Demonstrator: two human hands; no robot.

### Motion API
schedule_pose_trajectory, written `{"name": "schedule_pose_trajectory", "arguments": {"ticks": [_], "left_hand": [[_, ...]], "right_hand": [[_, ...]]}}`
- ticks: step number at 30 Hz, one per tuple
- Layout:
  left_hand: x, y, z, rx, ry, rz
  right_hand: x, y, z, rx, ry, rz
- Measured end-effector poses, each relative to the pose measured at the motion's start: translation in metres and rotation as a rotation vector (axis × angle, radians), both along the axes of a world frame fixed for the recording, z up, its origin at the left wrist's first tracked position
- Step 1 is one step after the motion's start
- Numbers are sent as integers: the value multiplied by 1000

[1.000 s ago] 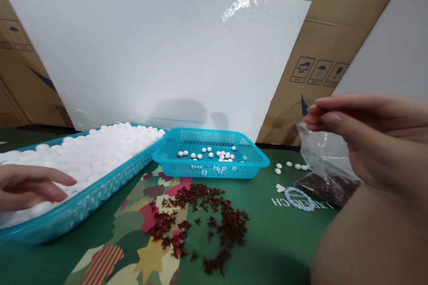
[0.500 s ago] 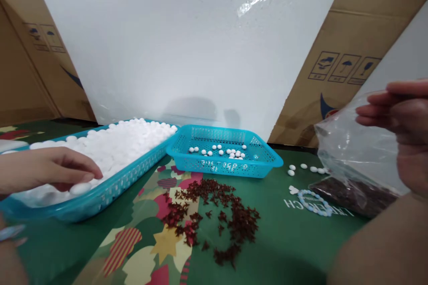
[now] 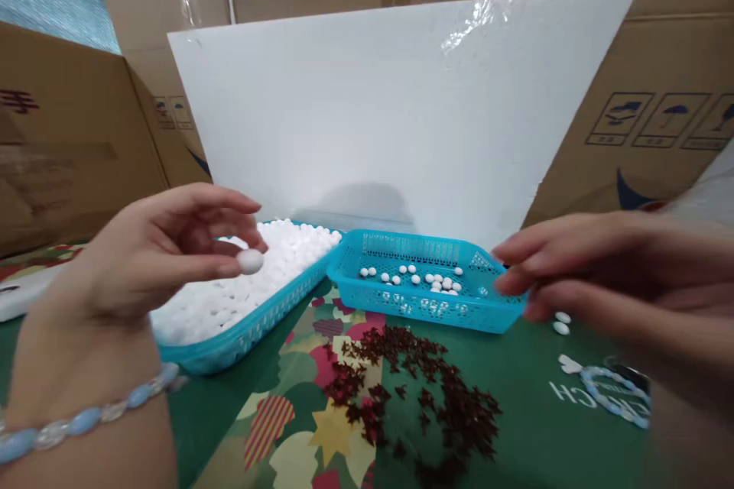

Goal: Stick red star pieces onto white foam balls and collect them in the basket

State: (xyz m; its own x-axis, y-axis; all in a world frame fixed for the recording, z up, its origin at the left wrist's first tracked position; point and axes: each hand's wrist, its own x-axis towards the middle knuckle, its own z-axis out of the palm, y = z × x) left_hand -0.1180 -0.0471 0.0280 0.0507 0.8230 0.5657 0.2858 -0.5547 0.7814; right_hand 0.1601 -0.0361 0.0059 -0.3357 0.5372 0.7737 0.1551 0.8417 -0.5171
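My left hand [image 3: 166, 252] is raised above the table and pinches one white oval bead [image 3: 250, 260] between thumb and fingertips. A pale blue bead bracelet [image 3: 80, 420] circles that wrist. Just behind it lies a large blue tray [image 3: 258, 321] heaped with white beads [image 3: 269, 260]. My right hand [image 3: 596, 283] hovers near the right end of a small blue basket [image 3: 424, 306] that holds several white beads; its fingers are extended and blurred, with nothing seen in them. Dark red star-shaped pieces [image 3: 424, 390] lie scattered on the green patterned mat in front.
A white foam board [image 3: 395, 99] stands behind the trays, with cardboard boxes [image 3: 69, 130] around it. A few loose white beads [image 3: 562, 322] and a pale blue bracelet [image 3: 613, 393] lie on the mat at the right.
My left hand lifted out of the large tray with one white bead. My right hand let go of the plastic bag and moved left toward the small basket. The view shifted left.
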Motion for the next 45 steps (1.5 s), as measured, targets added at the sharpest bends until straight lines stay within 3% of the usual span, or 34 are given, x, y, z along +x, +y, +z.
{"name": "schedule_pose_trajectory", "arguments": {"ticks": [4, 10, 18, 30, 36, 41, 45], "left_hand": [[17, 0, 1, -24, 104, -260], [32, 10, 3, -83, 276, -492], [45, 15, 1, -20, 284, -517], [57, 19, -7, -69, 144, -681], [60, 22, -10, -18, 92, -749], [65, 18, -7, -35, 41, -673], [66, 15, -6, -79, 45, -620]], "right_hand": [[-41, -3, -1, -253, -105, 207], [-53, 4, -8, -494, -24, 412], [-58, 3, -9, -665, 117, 502], [-58, 13, -12, -462, 94, 530], [-55, 13, -10, -315, 60, 464], [-52, 10, -7, -133, 0, 364], [-53, 8, -6, -93, 24, 350]]}}
